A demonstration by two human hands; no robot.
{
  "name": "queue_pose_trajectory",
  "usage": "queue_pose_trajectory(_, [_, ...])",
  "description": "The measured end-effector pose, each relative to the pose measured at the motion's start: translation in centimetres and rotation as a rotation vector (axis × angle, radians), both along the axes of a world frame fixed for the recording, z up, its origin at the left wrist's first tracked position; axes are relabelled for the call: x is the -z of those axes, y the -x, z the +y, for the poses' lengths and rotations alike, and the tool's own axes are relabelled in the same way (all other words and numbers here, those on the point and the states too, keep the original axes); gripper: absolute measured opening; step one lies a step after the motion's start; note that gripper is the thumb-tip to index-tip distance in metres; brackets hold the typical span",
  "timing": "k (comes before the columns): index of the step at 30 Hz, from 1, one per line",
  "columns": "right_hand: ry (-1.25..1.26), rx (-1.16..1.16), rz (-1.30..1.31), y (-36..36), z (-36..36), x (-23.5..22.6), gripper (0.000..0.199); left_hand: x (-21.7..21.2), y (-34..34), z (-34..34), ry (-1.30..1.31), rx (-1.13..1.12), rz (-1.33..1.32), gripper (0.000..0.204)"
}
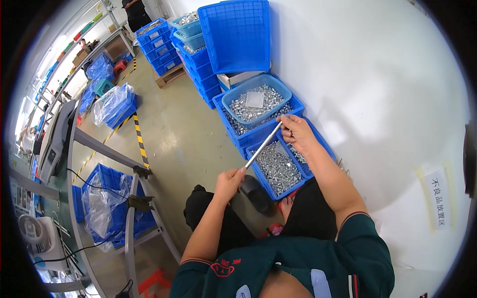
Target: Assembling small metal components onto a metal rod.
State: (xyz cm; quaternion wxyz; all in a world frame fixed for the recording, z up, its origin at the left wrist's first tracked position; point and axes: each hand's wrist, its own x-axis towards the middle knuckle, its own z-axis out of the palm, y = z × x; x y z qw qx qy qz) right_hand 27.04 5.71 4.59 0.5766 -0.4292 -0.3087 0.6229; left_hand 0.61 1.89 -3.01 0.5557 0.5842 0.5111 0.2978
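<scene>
A thin silvery metal rod (263,145) slants up from left to right between my hands. Its lower end sits in the closed fingers of my left hand (228,184), above my knees. My right hand (296,133) pinches the upper end, close to the wall side. Beneath the rod stands a blue bin (269,189) filled with small shiny metal parts (278,169). Just beyond my right hand, a lighter blue basket (232,110) of similar parts rests on a larger blue crate (233,131). A pale square piece (255,100) lies on the parts in that basket.
A large blue crate (236,37) stands on edge behind the baskets. Stacked blue crates (156,47) line the back. At left is a metal-framed workbench (107,151), with plastic-wrapped crates (117,206) beneath. A white wall (377,89) rises at right.
</scene>
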Motion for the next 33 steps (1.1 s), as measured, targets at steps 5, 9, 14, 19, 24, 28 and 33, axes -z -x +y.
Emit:
queue_pose_trajectory(5, [0.081, -0.078, -0.003, 0.2, -0.1, 0.1, 0.022, 0.2, -0.1, 0.2, -0.014, -0.003, -0.008, 0.039])
queue_pose_trajectory(9, [0.189, -0.293, -0.042, 2.1, -0.8, 0.6, 0.020, -0.1, -0.4, 0.1, -0.016, -0.037, -0.045, 0.039])
queue_pose_trajectory(14, [0.326, -0.520, -0.005, 1.8, -0.7, 2.1, 0.026, -0.4, 0.1, 0.4, -0.001, -0.066, -0.006, 0.041])
queue_pose_trajectory(19, [0.329, -0.346, 0.001, 0.2, -0.2, 2.1, 0.020, -0.4, 0.4, 0.2, 0.005, -0.063, 0.020, 0.042])
queue_pose_trajectory(24, [0.294, -0.454, -0.077, 0.0, 0.3, 2.5, 0.022, -0.8, 0.5, 0.2, 0.031, -0.060, 0.018, 0.042])
queue_pose_trajectory(28, [0.339, -0.411, -0.054, -0.7, 0.5, 2.6, 0.027, -1.7, 0.5, 0.0, 0.041, -0.064, 0.024, 0.041])
queue_pose_trajectory(33, [0.381, -0.316, 0.080, -1.4, -0.1, 1.5, 0.039, -1.6, 0.9, 0.0, -0.018, -0.040, 0.000, 0.041])
